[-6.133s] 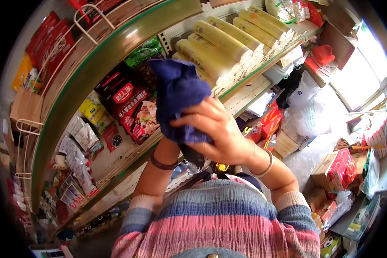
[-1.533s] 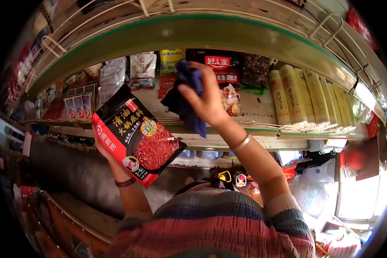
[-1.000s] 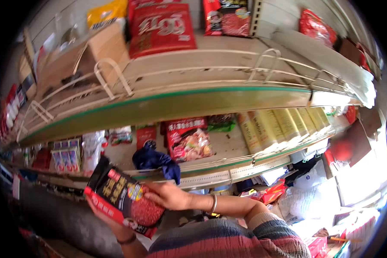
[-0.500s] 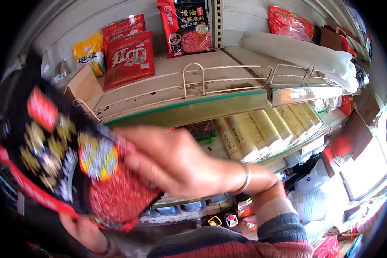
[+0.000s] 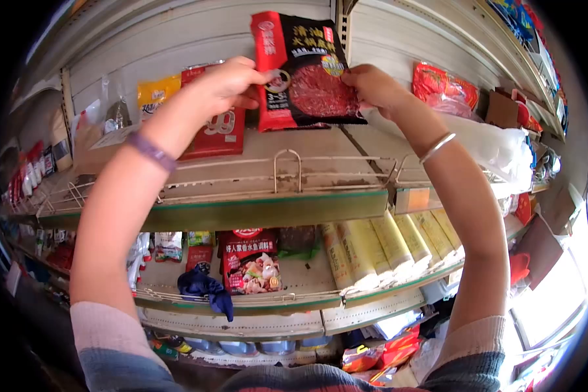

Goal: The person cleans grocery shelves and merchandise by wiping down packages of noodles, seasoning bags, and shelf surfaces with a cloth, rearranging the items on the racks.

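A black and red packet of hotpot seasoning [image 5: 310,75] stands upright above the upper shelf, its printed front facing me. My left hand [image 5: 232,85] grips its left edge, and the fingers of my right hand [image 5: 375,90] pinch the right edge. Left of it, partly behind my left wrist, are a red packet marked 99 [image 5: 225,136] and a yellow bag [image 5: 157,93]. Whether the packet touches the shelf or another packet behind it, I cannot tell.
A wire rail [image 5: 287,171] runs along the upper shelf's front. Right of my hands lie a red bag [image 5: 443,88] and a roll of clear plastic [image 5: 490,140]. The shelf below holds several yellow paper packs [image 5: 392,242], a red seasoning packet [image 5: 251,261] and a dark blue cloth [image 5: 206,287].
The packet has moved from close in front of me at lower left up to the upper shelf. Both hands now reach forward with it, and my view has shifted.
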